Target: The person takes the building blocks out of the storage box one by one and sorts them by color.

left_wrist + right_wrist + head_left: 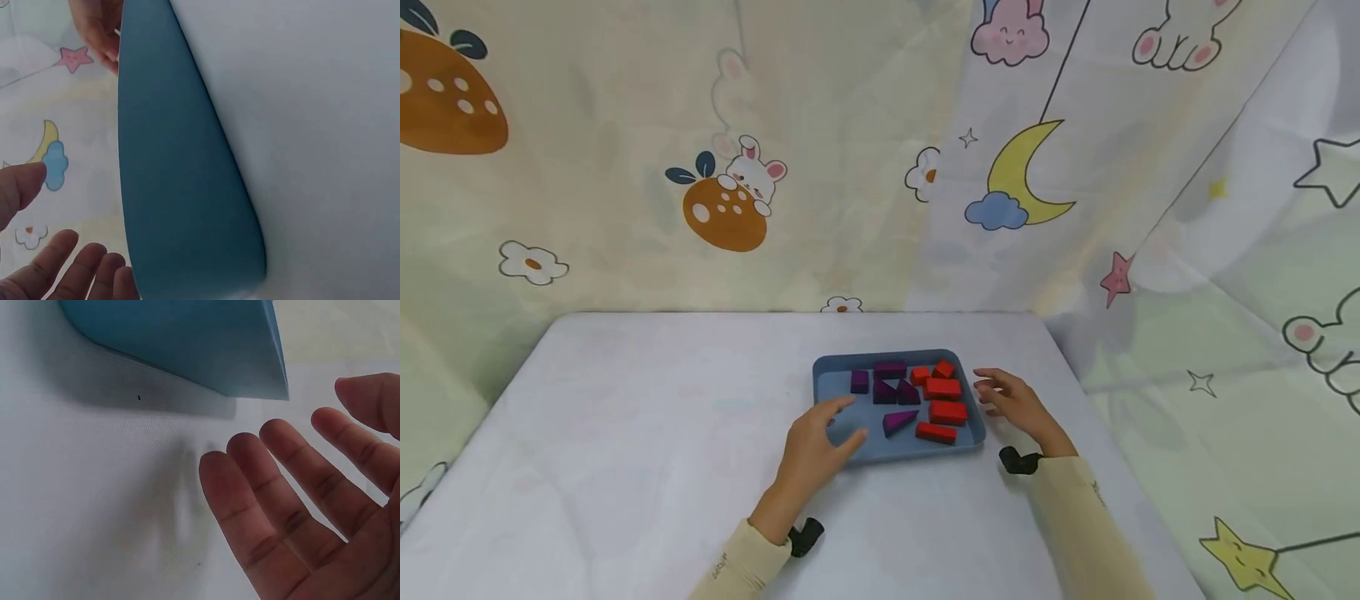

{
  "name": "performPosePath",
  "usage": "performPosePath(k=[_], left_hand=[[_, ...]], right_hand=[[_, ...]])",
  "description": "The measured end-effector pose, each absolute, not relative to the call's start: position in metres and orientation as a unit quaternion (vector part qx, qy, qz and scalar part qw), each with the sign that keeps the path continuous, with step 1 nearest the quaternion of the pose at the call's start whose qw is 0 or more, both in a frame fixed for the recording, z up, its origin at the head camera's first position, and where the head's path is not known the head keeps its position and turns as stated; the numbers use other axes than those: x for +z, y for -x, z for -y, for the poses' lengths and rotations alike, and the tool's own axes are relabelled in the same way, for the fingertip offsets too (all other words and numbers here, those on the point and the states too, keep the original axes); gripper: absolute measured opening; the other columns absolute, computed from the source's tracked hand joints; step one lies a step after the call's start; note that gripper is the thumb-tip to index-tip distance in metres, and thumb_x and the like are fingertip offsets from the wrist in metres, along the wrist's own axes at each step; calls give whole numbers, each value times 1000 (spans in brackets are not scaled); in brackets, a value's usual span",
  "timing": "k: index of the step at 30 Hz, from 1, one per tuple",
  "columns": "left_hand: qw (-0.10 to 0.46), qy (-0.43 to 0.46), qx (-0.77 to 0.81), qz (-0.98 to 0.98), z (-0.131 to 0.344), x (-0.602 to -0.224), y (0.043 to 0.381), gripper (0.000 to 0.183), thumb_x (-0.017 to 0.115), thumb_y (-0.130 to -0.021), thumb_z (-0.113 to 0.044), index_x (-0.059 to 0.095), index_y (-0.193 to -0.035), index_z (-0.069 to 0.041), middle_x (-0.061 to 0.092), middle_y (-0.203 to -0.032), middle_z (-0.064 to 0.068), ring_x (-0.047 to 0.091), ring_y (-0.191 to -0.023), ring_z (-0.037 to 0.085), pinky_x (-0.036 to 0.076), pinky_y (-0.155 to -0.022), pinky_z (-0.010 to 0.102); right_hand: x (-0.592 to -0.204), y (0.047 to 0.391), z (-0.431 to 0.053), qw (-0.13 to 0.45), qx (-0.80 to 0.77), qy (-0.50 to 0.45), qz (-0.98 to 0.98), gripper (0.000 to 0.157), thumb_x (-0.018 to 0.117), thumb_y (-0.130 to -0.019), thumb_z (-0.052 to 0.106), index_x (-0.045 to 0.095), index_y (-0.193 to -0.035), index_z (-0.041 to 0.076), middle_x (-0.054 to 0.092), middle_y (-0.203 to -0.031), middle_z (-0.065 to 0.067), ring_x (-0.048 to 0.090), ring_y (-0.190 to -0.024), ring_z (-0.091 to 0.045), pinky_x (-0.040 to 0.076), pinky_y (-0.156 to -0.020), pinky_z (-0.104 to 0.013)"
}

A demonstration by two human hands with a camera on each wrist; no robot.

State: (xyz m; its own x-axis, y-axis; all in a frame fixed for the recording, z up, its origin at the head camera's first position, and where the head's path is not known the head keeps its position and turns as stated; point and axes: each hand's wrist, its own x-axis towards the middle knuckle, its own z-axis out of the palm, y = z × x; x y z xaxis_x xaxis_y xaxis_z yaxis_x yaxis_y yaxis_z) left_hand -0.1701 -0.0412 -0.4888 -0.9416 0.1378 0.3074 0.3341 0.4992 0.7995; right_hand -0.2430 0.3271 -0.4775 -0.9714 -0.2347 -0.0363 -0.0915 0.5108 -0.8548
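A shallow blue tray [850, 450] lies on the white table, holding purple blocks [890, 370] on its left and middle and red blocks [947, 412] on its right. Over the tray's near left corner, my left hand [811, 446] has thumb and fingers spread apart with nothing between them. Just off the tray's right side is my right hand [1015, 406], fingers extended and holding nothing. In the right wrist view the fingers [287, 487] stand apart from the tray's wall [187, 344]. The left wrist view shows the tray's side [175, 175] beside the left fingers.
The white table [625, 433] stretches out to the left of the tray and in front of it. A printed cloth [850, 125] with bunnies, stars and a moon hangs behind the table and along its right side. Each wrist carries a small black device [806, 537].
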Motion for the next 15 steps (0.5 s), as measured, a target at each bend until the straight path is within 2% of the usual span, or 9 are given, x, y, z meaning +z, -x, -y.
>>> performPosePath(k=[4,11,15], left_hand=[[91,137,-497,852,28,-491,176,50,89,-92,-18,73,-137,-5,73,-131,19,75,-107,41,63,-90,55],[52,133,-508,850,4,-496,186,47,88,-91,-15,74,-134,-1,74,-128,22,72,-115,40,62,-94,56],[26,118,-498,859,-9,-499,191,46,88,-91,-14,74,-133,-1,75,-126,22,71,-113,39,60,-95,57]], right_hand=[[-477,254,-326,102,-501,95,-854,47,59,-112,8,47,-153,-12,59,-141,-39,68,-117,-46,62,-95,-57],[-478,265,-326,136,-500,87,-851,51,63,-109,11,49,-155,-7,57,-146,-38,66,-124,-49,62,-95,-56],[-479,269,-325,149,-494,85,-852,50,65,-108,9,52,-154,-6,56,-147,-38,65,-126,-49,63,-95,-54]])
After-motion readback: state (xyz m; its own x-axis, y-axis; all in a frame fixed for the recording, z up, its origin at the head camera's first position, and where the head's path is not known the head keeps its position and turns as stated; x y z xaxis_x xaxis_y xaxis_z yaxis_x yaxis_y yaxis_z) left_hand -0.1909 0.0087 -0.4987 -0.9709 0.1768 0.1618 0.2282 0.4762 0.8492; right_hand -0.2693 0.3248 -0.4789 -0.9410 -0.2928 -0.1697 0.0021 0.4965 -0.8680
